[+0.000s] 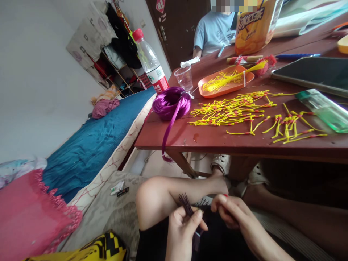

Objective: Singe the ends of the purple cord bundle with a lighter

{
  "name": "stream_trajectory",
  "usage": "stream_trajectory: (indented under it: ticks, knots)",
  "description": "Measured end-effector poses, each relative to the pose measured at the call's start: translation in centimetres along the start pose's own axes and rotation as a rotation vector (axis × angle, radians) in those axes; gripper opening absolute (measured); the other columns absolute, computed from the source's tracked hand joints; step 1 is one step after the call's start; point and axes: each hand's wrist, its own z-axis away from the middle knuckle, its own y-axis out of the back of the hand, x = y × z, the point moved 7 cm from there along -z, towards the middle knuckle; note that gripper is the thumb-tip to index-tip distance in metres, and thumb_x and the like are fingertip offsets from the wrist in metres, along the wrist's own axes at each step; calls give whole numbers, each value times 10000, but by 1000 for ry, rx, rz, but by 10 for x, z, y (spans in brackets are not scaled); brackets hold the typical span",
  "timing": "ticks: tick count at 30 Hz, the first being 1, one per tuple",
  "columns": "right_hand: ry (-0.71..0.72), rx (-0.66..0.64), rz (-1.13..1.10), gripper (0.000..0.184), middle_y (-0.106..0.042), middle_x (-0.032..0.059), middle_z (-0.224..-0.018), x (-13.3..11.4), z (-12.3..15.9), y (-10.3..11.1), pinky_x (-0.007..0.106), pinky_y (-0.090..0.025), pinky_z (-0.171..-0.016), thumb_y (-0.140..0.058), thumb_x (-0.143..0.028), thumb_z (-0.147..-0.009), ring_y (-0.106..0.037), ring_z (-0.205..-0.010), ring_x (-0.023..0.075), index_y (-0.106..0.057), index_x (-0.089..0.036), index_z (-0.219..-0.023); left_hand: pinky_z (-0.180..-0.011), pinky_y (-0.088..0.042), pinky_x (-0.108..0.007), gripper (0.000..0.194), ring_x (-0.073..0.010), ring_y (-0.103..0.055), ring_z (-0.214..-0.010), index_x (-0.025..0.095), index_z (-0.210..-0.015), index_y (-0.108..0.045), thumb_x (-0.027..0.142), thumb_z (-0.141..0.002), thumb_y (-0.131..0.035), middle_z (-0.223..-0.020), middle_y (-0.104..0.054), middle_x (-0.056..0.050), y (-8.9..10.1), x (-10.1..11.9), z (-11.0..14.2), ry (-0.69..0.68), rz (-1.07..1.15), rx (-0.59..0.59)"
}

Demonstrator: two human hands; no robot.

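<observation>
My left hand (185, 226) is closed around a bundle of short dark purple cords (185, 203). Their cut ends fan out above my fingers, and the lower ends hang below, over the black cloth on my lap. To the right, apart from the bundle, my right hand (230, 212) is pinched shut. A small red spot shows at its fingertips; I cannot tell what it is. On the table, short yellow knotted cords with red parts (228, 108) lie in rows. A coil of shiny purple cord (172, 104) rests at the table's left corner, one end hanging over the edge.
An orange tray (202, 93) on the red-brown table (206, 139) holds yellow cords. Around it stand a clear cup (184, 78), a red-capped bottle (149, 59) and a tea jug (251, 29). A green lighter (326, 112) and a phone (312, 74) lie right. A person (214, 30) sits opposite.
</observation>
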Motion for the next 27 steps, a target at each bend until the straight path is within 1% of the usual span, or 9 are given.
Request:
stream_trajectory:
  ticks: [2, 3, 6, 8, 10, 13, 17, 21, 27]
  knots:
    - [25, 14, -34, 386, -295, -80, -465, 4, 0, -4, 195, -120, -380, -636, -515, -641, -152, -419, 44, -600, -131, -667, -470, -305, -203, 279, -89, -432, -446, 117, -606, -626, 386, -620, -698, -455, -581, -12, 0, -1, 0, -27, 29, 20]
    - [42, 37, -50, 358, -327, -78, -468, 5, 1, -5, 189, -129, -369, -686, -471, -604, -154, -410, 37, -622, -133, -702, -477, -315, -205, 286, -95, -450, -456, 117, -606, -626, 393, -618, -699, -461, -585, -16, 0, -1, 0, -37, 45, 20]
    - [77, 79, -135, 329, -388, -70, -439, 10, 4, -10, 175, -234, -367, -721, -420, -580, -197, -381, 31, -674, -157, -770, -483, -332, -206, 290, -97, -469, -454, 118, -589, -623, 394, -615, -706, -463, -583, -14, -5, -6, 0, -48, 80, -2]
    - [57, 62, -193, 294, -440, -51, -433, 12, 5, -16, 185, -325, -412, -711, -415, -600, -278, -381, 44, -694, -169, -760, -475, -334, -203, 290, -93, -465, -445, 114, -574, -624, 389, -615, -708, -458, -574, -10, -8, -7, 0, -63, 102, -17]
    - [59, 59, -236, 252, -496, -26, -455, 11, 7, -20, 199, -373, -458, -705, -401, -614, -364, -411, 69, -708, -177, -729, -485, -357, -206, 288, -102, -487, -457, 111, -571, -630, 384, -615, -711, -465, -578, -15, -12, -8, 0, -71, 118, -51]
    - [127, 105, -256, 194, -518, -11, -466, 3, 10, -20, 209, -379, -478, -723, -361, -595, -415, -456, 96, -722, -183, -671, -497, -391, -217, 279, -120, -517, -473, 105, -610, -657, 378, -611, -717, -484, -593, -28, -18, -9, -1, -69, 136, -98]
    - [173, 166, -227, 167, -561, 8, -504, -5, 15, -19, 224, -372, -490, -703, -344, -627, -428, -485, 113, -736, -196, -696, -480, -389, -205, 269, -113, -507, -456, 108, -614, -679, 373, -597, -726, -468, -587, -26, -16, -6, 0, -118, 180, -34]
    - [205, 166, -177, 195, -609, 29, -553, -8, 18, -19, 241, -388, -492, -679, -362, -646, -452, -490, 130, -742, -201, -736, -488, -400, -210, 266, -125, -524, -467, 110, -601, -675, 370, -591, -730, -479, -599, -32, -17, -7, 0, -104, 159, -55]
    - [243, 167, -120, 195, -608, 21, -550, -8, 19, -18, 232, -397, -504, -656, -366, -671, -471, -496, 131, -740, -217, -767, -498, -401, -211, 251, -126, -529, -475, 115, -600, -672, 362, -612, -716, -490, -603, -28, -17, -10, -2, -129, 166, -91]
